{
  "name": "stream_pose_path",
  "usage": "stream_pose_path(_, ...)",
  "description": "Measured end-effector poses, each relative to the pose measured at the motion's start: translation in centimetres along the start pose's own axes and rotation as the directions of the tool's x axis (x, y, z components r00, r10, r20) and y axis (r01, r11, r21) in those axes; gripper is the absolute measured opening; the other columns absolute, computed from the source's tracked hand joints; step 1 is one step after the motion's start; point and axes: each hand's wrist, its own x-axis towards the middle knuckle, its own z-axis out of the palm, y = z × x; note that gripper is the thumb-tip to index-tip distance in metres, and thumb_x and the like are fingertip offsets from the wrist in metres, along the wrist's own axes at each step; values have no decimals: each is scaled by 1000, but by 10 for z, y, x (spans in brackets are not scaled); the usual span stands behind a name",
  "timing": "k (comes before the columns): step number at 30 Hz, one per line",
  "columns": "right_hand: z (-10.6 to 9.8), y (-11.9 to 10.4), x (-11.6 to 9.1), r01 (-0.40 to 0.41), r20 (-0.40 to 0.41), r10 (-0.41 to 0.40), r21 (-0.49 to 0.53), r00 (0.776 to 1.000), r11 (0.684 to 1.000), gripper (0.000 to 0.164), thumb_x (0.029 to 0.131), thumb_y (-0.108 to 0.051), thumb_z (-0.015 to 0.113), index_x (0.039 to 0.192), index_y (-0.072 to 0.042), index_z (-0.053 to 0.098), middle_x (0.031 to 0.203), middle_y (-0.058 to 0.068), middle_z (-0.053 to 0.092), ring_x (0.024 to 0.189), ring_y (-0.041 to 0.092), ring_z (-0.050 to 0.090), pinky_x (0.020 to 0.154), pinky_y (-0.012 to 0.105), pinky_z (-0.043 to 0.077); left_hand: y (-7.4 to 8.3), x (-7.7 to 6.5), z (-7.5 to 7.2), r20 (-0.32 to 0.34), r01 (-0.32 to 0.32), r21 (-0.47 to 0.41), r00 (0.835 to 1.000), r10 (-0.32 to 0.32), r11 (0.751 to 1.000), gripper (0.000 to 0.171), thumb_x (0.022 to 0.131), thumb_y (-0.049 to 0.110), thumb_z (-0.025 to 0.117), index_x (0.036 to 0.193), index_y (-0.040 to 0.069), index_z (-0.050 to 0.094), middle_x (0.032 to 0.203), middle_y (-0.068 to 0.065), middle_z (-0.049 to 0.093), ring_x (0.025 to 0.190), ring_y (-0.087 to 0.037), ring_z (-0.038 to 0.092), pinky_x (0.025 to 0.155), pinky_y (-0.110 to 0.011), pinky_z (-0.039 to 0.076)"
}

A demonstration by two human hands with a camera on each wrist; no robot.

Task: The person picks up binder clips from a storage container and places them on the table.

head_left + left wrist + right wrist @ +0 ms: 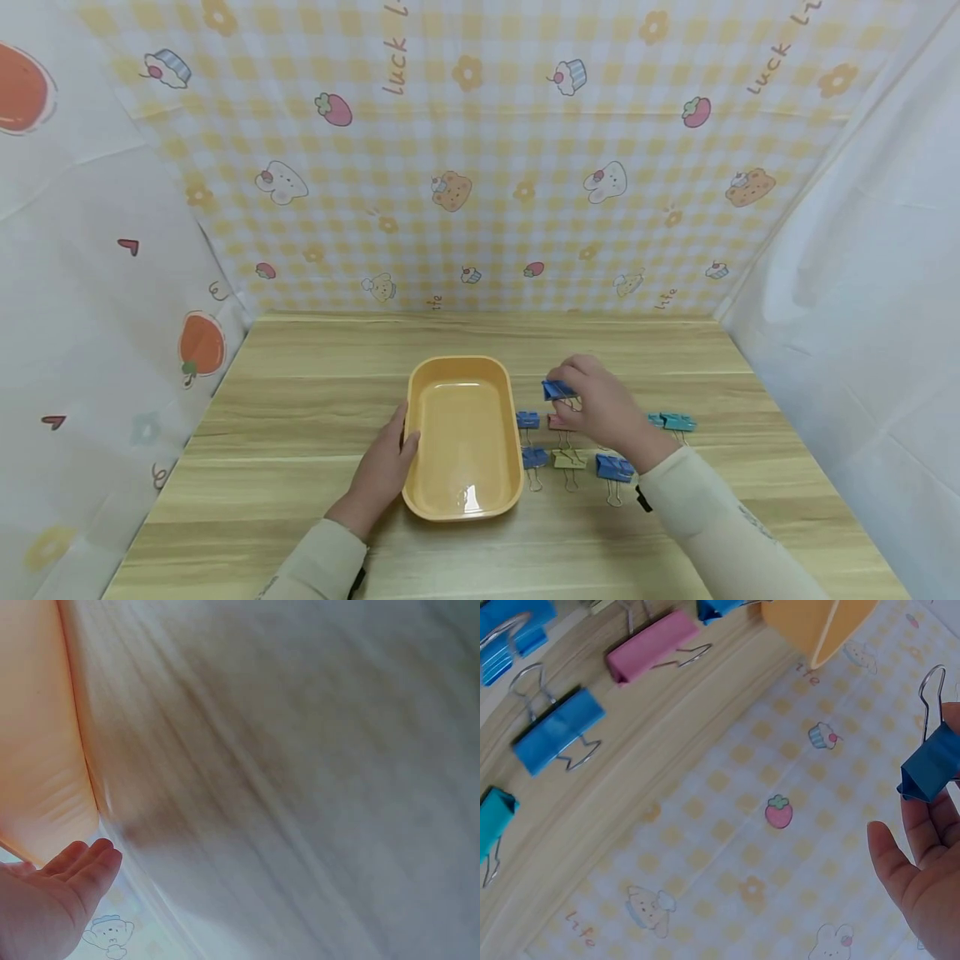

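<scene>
A yellow tray (461,510) stands on the wooden table. My left hand (384,467) holds its left wall, thumb over the rim and fingers along the outside; in the left wrist view, the left hand (56,900) shows its fingers beside the orange-looking wall (45,735). To the right of the tray, my right hand (600,406) pinches a blue binder clip (557,390) above the table. The right wrist view shows that held binder clip (932,763) with a wire handle standing up, at the fingers of the right hand (937,885).
Several binder clips lie right of the tray: a pink one (652,646), a yellow one (570,459), blue ones (615,468) and teal ones (678,422). A checked cloth (487,150) hangs behind the table (300,400), with white cloths at both sides.
</scene>
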Motion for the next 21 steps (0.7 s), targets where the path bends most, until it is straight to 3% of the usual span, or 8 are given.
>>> stream_pose_path(10,-13,17,-16,-54,27,55,-36,998,998,32,82,-11,74,113,-4,65,108,7,59,99,23,55,83,40,53,1,0,0,14,9,5,1000,-9,1000,62,103,24,44,153,1,16,153,-25,28,139,-42,29,112,-56,26)
stream_pose_path(21,-23,43,-38,-122,4,123,-42,992,992,32,81,-7,73,111,-1,65,105,9,59,97,26,56,80,42,53,1,0,-1,9,4,-2,1000,-4,1000,62,103,24,45,153,1,17,153,-25,28,139,-41,29,113,-56,26)
